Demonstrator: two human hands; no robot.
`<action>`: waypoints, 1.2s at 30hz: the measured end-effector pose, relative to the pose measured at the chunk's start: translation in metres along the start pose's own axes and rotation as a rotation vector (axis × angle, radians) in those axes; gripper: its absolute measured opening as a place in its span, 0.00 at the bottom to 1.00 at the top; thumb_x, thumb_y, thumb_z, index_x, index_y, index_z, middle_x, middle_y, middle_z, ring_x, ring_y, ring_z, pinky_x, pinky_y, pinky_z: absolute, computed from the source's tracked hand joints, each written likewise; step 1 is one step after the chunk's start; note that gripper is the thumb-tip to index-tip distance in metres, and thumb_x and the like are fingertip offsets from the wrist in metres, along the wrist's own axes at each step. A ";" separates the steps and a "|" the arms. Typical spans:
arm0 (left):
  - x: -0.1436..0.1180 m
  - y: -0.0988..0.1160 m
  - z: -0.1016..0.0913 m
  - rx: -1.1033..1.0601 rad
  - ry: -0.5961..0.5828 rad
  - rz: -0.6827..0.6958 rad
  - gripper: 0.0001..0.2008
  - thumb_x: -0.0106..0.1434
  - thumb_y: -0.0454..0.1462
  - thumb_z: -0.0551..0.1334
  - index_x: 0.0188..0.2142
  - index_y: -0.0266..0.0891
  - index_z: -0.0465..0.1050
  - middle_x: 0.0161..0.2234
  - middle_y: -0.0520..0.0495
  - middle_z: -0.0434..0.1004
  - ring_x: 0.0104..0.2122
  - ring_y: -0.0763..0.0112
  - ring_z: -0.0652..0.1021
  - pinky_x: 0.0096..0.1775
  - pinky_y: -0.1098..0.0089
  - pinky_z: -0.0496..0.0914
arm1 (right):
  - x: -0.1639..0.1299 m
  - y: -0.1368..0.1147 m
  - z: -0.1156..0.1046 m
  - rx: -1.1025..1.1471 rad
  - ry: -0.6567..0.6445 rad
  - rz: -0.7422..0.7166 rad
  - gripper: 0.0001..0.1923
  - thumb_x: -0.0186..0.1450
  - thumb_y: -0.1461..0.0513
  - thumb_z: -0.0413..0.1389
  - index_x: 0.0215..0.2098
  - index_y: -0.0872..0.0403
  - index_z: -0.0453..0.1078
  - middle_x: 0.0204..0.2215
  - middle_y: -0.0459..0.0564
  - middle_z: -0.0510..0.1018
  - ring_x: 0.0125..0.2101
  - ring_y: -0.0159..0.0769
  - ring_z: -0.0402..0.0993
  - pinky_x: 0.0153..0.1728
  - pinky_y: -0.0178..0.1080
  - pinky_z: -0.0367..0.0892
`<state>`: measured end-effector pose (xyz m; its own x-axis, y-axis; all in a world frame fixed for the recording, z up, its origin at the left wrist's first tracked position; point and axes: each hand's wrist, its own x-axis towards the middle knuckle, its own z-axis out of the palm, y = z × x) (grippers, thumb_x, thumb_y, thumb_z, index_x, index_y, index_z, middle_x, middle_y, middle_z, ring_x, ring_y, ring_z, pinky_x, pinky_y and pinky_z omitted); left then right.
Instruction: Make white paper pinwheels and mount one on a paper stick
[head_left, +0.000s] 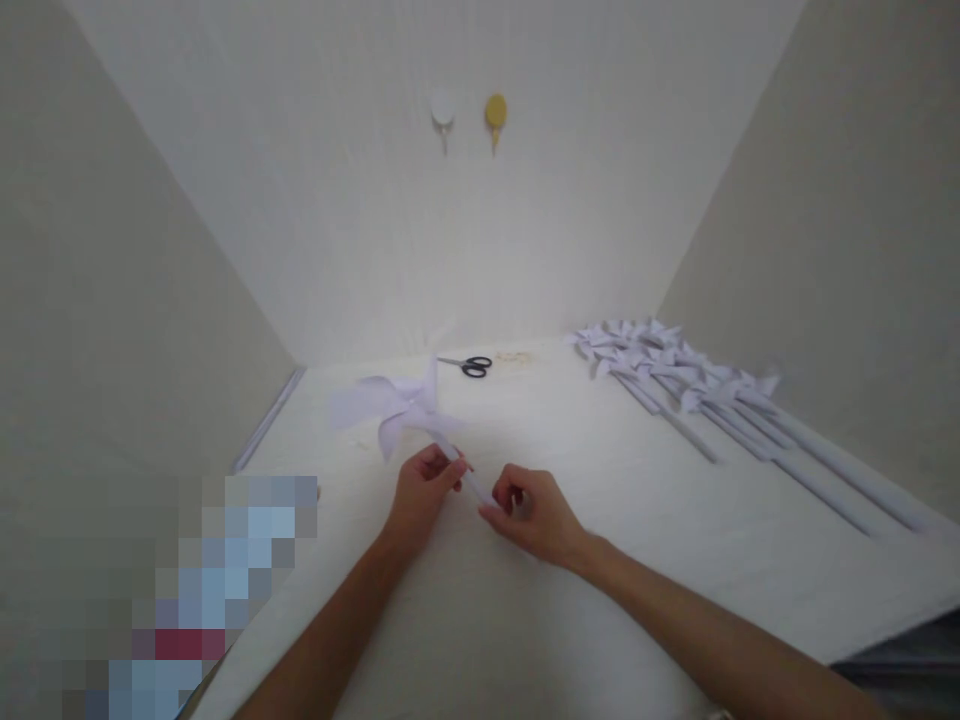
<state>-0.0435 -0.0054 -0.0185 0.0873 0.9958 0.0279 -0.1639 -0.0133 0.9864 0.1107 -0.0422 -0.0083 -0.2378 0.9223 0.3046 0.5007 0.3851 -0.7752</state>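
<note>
A white paper pinwheel [409, 405] is in front of me, its folded blades spread near the middle of the table. Its pale paper stick [477, 487] slants down to the right from the blades. My left hand [427, 485] pinches the stick a little below the blades. Lower down, near the stick's end, the thumb and fingers of my right hand [532, 510] are closed on it. Beside the blades lies a flat white piece of paper [349, 405], partly overlapped by them.
Black-handled scissors [474, 367] lie near the back wall, with small tan bits [514, 358] beside them. Several white pinwheels [660, 365] on sticks are heaped at right. Thin sticks [270, 420] lie along the left wall. A white hook [442, 112] and a yellow hook [496, 112] are on the wall.
</note>
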 end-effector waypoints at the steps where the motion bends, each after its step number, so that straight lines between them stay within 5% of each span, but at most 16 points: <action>1: 0.001 -0.001 -0.001 0.002 0.027 0.003 0.09 0.45 0.39 0.64 0.24 0.35 0.70 0.20 0.53 0.70 0.19 0.80 0.66 0.24 0.76 0.60 | 0.000 0.001 0.001 -0.016 0.001 -0.010 0.09 0.51 0.61 0.56 0.19 0.54 0.59 0.15 0.41 0.65 0.17 0.25 0.58 0.19 0.31 0.55; 7: 0.001 0.001 0.000 0.004 0.102 -0.007 0.12 0.42 0.41 0.65 0.24 0.34 0.70 0.22 0.51 0.71 0.20 0.78 0.67 0.24 0.76 0.63 | 0.001 0.007 0.003 -0.081 0.057 -0.053 0.05 0.56 0.62 0.53 0.31 0.54 0.64 0.22 0.44 0.72 0.22 0.28 0.66 0.24 0.31 0.62; 12: -0.002 0.007 0.003 0.046 0.027 -0.048 0.13 0.43 0.41 0.65 0.28 0.36 0.70 0.27 0.49 0.74 0.27 0.74 0.73 0.26 0.76 0.65 | 0.005 0.006 -0.010 -0.220 0.038 -0.107 0.08 0.60 0.62 0.48 0.34 0.55 0.67 0.29 0.50 0.75 0.29 0.33 0.69 0.31 0.34 0.63; 18: -0.005 0.011 0.005 0.040 -0.055 -0.060 0.15 0.45 0.40 0.65 0.33 0.37 0.69 0.32 0.48 0.75 0.28 0.73 0.75 0.27 0.76 0.66 | 0.002 0.016 -0.067 -0.345 0.139 -0.024 0.09 0.60 0.62 0.47 0.33 0.55 0.68 0.27 0.49 0.74 0.27 0.33 0.69 0.29 0.34 0.63; 27: -0.009 0.014 0.010 0.066 -0.126 -0.072 0.13 0.44 0.39 0.65 0.30 0.35 0.69 0.28 0.47 0.75 0.26 0.73 0.75 0.26 0.75 0.66 | -0.042 0.084 -0.177 -0.637 0.498 0.292 0.11 0.58 0.62 0.47 0.33 0.61 0.67 0.28 0.56 0.73 0.27 0.37 0.69 0.29 0.38 0.64; 31: -0.010 0.014 0.010 0.073 -0.129 -0.072 0.13 0.44 0.40 0.65 0.30 0.35 0.69 0.27 0.48 0.75 0.26 0.72 0.75 0.26 0.75 0.66 | -0.061 0.108 -0.201 -0.785 0.518 0.392 0.11 0.55 0.63 0.48 0.28 0.61 0.70 0.29 0.61 0.74 0.31 0.44 0.69 0.34 0.42 0.62; 36: -0.010 0.013 0.009 0.090 -0.137 -0.069 0.13 0.44 0.40 0.64 0.29 0.35 0.69 0.26 0.47 0.75 0.25 0.72 0.75 0.26 0.74 0.66 | -0.079 0.128 -0.205 -0.869 0.481 0.496 0.13 0.56 0.63 0.47 0.29 0.62 0.72 0.29 0.62 0.76 0.31 0.47 0.71 0.33 0.41 0.62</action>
<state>-0.0380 -0.0160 -0.0048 0.2297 0.9730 -0.0243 -0.0645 0.0401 0.9971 0.3640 -0.0592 -0.0178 0.4041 0.8242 0.3967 0.9088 -0.3125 -0.2763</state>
